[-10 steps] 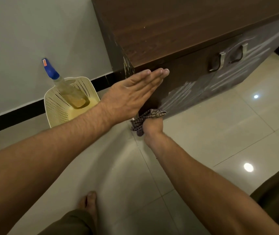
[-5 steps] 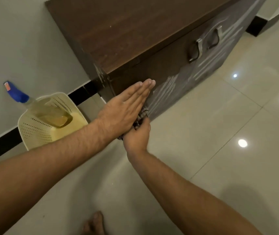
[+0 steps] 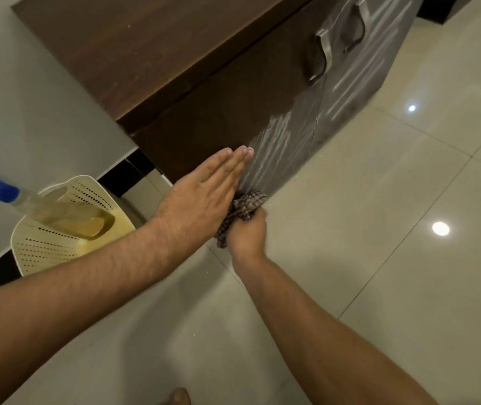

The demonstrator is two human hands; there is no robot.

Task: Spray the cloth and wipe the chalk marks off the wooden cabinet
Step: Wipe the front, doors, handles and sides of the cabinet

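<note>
Gripping a bunched cloth (image 3: 246, 203), the right hand (image 3: 246, 236) curls its fingers round the fabric and presses it to the very bottom of the cabinet (image 3: 204, 106) front, just above the floor (image 3: 379, 273); the cloth is soft, crumpled check in dark and pale squares, its long axis slanting from a loose tail at lower left, beside the wrist, up to a wad at upper right that touches the wood; the left hand (image 3: 201, 197) lies flat just beside it and higher, fingers straight and pressed together, tips pointing up and right along the cabinet front. The cabinet is dark brown grained wood, box-shaped, with a flat top, a near door (image 3: 233, 118) and a far door (image 3: 365, 71); two curved metal handles (image 3: 322, 54) sit side by side where these meet. Pale, dusty chalk marks (image 3: 280, 138) slant across the lower part of the near door and over the far door; the near door's upper left is bare dark wood. Left of the cabinet, by a plain pale wall (image 3: 29, 97), stands a cream plastic basket (image 3: 43, 252) pierced with rows of small holes; a clear bottle (image 3: 67, 216) of yellowish liquid leans in it, blue spray head at upper left, base down at right. The floor is glossy pale tile; a bare foot (image 3: 179, 397) shows at the bottom edge.
</note>
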